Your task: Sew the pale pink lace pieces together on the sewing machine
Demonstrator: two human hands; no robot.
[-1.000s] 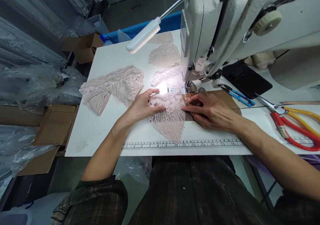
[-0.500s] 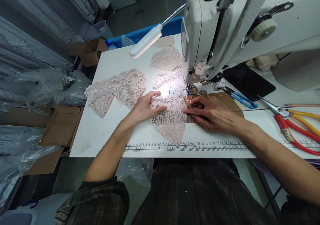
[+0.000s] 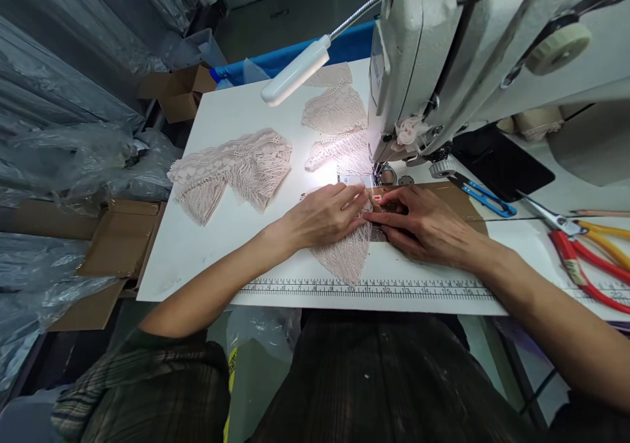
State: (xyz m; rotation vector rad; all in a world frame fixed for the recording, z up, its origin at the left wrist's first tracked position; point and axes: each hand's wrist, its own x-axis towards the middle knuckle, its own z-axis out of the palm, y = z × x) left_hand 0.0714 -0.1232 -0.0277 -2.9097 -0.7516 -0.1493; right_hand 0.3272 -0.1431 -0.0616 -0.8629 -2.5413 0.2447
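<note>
A pale pink lace piece (image 3: pixel 343 258) lies on the white table under the needle area of the sewing machine (image 3: pixel 401 82), its pointed end towards me. My left hand (image 3: pixel 327 216) rests across its upper part, fingers stretched out towards its right edge and covering much of the scalloped band. My right hand (image 3: pixel 423 223) comes in from the right with bent fingers, its fingertips closed at the lace's right edge near a small red-and-white mark (image 3: pixel 377 197). The fingertips of both hands nearly meet. Another lace piece (image 3: pixel 339 153) lies just behind the needle.
A joined lace piece (image 3: pixel 236 167) lies on the left, more lace (image 3: pixel 335 108) at the back. A lamp (image 3: pixel 295 72) hangs overhead. On the right are blue thread snips (image 3: pixel 485 197), a black phone-like slab (image 3: pixel 502 161) and red-handled scissors (image 3: pixel 585 259). A printed ruler (image 3: pixel 315 289) runs along the front edge.
My left hand has moved right, from holding the lace's left side to lying across its upper part beside my right hand. The right hand keeps its place at the edge. The view has shifted slightly.
</note>
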